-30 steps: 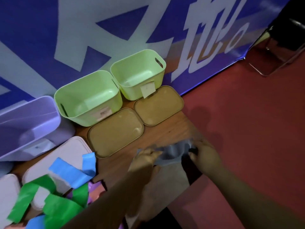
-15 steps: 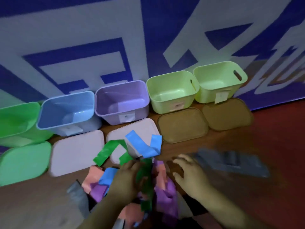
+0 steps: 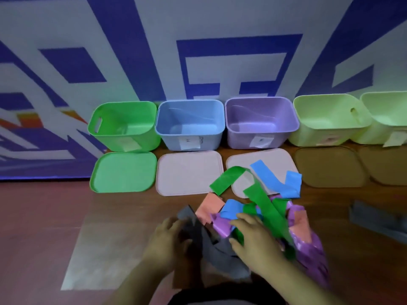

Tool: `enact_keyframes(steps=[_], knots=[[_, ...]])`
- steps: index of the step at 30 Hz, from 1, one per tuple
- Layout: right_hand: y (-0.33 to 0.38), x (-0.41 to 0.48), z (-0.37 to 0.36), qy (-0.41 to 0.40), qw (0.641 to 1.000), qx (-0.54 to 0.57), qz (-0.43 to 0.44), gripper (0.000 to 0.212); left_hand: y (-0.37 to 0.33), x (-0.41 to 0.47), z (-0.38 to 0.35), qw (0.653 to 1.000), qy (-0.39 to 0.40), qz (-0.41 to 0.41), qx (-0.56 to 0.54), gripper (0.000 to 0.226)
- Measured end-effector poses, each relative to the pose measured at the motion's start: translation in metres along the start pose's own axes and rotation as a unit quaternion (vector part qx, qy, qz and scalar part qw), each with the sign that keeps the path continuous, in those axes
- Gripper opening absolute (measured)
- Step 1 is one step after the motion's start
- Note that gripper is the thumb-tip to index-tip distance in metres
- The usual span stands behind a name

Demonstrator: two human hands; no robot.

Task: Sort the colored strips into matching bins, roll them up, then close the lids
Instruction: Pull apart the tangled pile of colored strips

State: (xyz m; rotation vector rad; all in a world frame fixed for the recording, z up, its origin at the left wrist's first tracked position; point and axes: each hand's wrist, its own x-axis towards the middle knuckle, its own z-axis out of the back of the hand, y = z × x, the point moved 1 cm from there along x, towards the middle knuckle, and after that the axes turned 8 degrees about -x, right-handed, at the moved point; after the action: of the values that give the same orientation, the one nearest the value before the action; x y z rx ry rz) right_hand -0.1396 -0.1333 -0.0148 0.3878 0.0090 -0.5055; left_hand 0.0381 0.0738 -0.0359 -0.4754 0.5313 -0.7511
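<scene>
Behind the strips (image 3: 262, 208), open bins (image 3: 189, 125) stand with lids (image 3: 189, 172) before them. Left hand (image 3: 167, 241) grips a grey strip (image 3: 211, 245); right hand (image 3: 255, 238) rests spread on the pile.

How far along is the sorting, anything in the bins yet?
Hardly begun. Done: one grey strip lies apart at the right. The bright green bin, blue bin and purple bin look empty. In hand: the left hand and right hand are on a second grey strip beside the mixed pile. Left: sorting, rolling, closing lids like the green lid.
</scene>
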Motion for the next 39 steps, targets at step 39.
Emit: enact_keyframes(steps=[39], knots=[[0.063,0.014,0.006,0.034,0.98,0.136,-0.141,0.037,0.019,0.044,0.04,0.973,-0.017,0.038,-0.228,0.032]])
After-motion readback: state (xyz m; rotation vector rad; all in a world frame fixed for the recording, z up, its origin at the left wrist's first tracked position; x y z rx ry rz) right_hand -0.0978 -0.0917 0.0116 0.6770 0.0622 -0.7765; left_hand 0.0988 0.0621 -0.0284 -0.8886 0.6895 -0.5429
